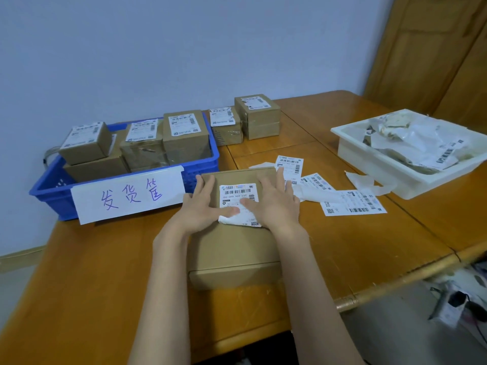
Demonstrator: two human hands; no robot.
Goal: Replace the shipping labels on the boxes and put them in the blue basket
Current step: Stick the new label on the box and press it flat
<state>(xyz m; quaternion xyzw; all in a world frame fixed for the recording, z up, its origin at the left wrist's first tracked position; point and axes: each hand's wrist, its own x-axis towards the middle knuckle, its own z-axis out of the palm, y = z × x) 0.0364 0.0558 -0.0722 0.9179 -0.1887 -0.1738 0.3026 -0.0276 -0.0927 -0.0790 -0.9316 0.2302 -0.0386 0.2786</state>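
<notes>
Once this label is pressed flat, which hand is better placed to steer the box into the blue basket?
Probably the left hand: it lies on the box side nearest the blue basket; the right hand is farther.

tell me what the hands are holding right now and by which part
Nothing is gripped. Both the left hand and right hand lie flat with straight fingers on the shipping label atop the cardboard box, pressing it down from either side.
</notes>
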